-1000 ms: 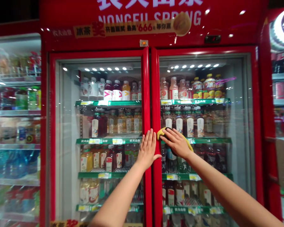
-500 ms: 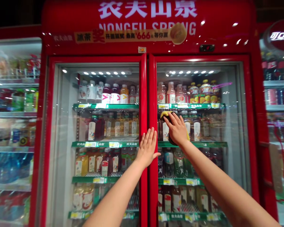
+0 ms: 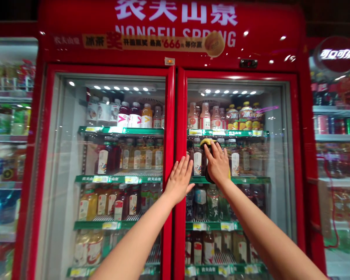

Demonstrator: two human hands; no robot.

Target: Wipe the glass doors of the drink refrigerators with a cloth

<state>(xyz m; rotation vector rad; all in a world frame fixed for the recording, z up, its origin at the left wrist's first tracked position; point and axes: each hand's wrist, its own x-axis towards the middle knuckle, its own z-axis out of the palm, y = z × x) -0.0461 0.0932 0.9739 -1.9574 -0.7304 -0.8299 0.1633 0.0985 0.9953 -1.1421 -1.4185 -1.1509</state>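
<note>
My right hand lies with fingers spread over a black and yellow cloth, pressing it to the glass of the right fridge door. Most of the cloth is hidden under the palm; a yellow edge shows above the fingers. My left hand rests flat across the red door frames in the middle, fingers stretched out and holding nothing. Behind the glass, a bottle with a white label stands just left of the cloth.
Both doors of the red drinks fridge are closed, with several shelves of bottles inside. An open-looking drinks shelf unit stands on the left. Another drinks cooler is at the right, with a red cord hanging along it.
The view has shifted, so the fridge sits further left. My right hand and the cloth have slid slightly right over the glass. My left hand has moved a little right across the frames.
</note>
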